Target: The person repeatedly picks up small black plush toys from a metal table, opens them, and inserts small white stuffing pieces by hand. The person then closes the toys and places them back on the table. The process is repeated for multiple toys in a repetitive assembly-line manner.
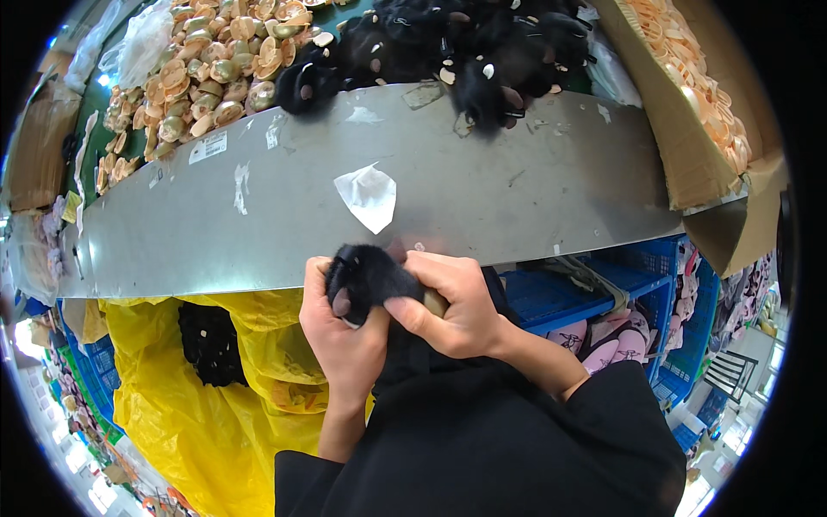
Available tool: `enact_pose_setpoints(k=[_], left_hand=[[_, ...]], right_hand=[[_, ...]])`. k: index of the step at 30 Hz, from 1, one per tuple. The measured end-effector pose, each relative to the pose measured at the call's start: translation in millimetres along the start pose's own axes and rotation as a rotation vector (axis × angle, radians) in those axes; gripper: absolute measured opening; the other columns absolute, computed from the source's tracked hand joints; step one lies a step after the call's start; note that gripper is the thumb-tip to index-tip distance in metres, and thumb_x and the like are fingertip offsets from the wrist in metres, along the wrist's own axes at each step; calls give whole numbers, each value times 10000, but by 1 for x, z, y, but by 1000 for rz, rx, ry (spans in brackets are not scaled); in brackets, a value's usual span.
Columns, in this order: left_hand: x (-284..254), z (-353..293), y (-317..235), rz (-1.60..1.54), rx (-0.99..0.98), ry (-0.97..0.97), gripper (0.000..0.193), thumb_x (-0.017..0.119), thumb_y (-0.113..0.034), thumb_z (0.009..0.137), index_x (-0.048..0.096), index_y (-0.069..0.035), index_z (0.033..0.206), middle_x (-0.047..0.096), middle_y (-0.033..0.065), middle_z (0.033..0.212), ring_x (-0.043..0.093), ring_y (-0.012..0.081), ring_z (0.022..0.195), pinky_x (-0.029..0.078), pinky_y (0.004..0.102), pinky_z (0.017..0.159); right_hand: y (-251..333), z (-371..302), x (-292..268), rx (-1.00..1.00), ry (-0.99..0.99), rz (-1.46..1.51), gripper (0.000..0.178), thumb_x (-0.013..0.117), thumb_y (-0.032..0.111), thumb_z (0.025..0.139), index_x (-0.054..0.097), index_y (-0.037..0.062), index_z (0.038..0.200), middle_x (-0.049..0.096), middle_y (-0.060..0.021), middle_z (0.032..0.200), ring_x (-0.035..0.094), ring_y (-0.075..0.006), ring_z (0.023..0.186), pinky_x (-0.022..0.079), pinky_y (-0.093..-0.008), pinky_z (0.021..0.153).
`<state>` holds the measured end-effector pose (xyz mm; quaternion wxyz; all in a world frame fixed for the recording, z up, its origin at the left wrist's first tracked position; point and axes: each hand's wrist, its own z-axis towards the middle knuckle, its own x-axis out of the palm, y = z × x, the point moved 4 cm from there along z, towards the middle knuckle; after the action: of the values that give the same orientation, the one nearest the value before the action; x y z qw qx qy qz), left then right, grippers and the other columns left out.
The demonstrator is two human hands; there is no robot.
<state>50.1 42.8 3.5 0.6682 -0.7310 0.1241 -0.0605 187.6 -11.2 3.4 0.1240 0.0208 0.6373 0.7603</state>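
Observation:
Both of my hands grip one black plush piece [376, 277] just in front of the metal table edge. My left hand [343, 349] wraps its left side, thumb pressed against the fur near a small pinkish-brown patch. With thumb and fingers closed, my right hand [457, 308] pinches the other side. A bit of a beige rounded plastic shell [435, 302] shows beneath the right fingers, apparently against or inside the plush; the rest is hidden.
Beyond the metal tabletop [284, 207] lie a heap of beige plastic shells [226, 69] and several black plush pieces [396, 43]. A white paper scrap [369, 194] rests on it. A cardboard box [659, 103] of peach plastic parts stands right; a yellow bag [181, 414] and blue crate [551, 297] are below.

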Motion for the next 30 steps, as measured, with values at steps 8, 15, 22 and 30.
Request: enact_pose_setpoints(k=[8,15,22,30], left_hand=[[-14,-3,-19,364,518,-233,447,717,-47,769,552,13,1180,527,153,1201,553,272,1070,477,372,914],[6,-23,-4,-14,170,275,754,535,-515,951,504,117,1360,554,263,1357,554,369,1251,413,418,1064],[-7,-31,6,-445,-92,175,542,785,-201,835,578,68,1257,571,86,1231,557,160,1128,422,302,997],[-5,-7,3,-733,13,-41,362,677,-127,973,599,59,1273,557,172,1425,594,286,1250,461,469,1096]], right_hand=[[-6,4,-10,181,-191,-27,191,716,121,885,592,-16,835,567,-124,735,505,-216,602,420,-330,566],[15,7,0,-170,-131,-261,200,758,84,806,625,7,935,571,-116,765,594,-289,618,483,-357,565],[25,-4,9,-370,-22,-461,228,770,118,746,631,18,898,565,-89,769,602,-233,633,485,-307,504],[17,-9,14,-108,118,-19,452,725,-34,716,550,37,1127,494,-115,934,557,-253,770,490,-301,662]])
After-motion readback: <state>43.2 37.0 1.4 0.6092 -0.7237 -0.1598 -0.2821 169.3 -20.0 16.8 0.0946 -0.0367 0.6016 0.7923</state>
